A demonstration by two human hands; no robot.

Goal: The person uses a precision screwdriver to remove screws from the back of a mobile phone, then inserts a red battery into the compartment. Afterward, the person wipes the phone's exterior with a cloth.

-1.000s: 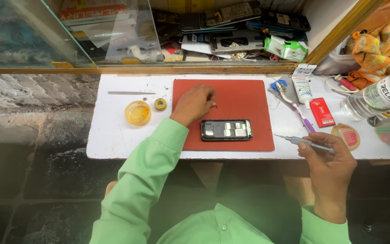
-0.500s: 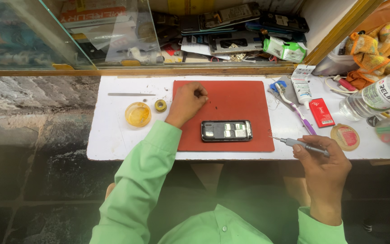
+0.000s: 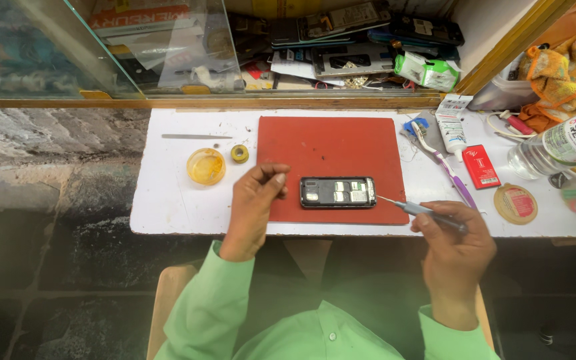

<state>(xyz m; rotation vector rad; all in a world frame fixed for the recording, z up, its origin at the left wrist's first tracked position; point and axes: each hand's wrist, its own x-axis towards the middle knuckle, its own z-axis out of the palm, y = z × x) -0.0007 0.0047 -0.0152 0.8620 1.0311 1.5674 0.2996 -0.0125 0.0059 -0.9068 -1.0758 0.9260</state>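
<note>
Pinching a slim screwdriver (image 3: 421, 212) pen-style for control, right hand (image 3: 458, 243) aims at the opened phone (image 3: 338, 192), frame centre; left hand (image 3: 255, 203) curls loosely, empty, beside it.

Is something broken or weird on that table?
Yes: the small black phone on the red rectangular mat lies with its back cover off, its inner parts bare. The right hand points a thin grey screwdriver at its edge. Nothing looks spilled.
</note>
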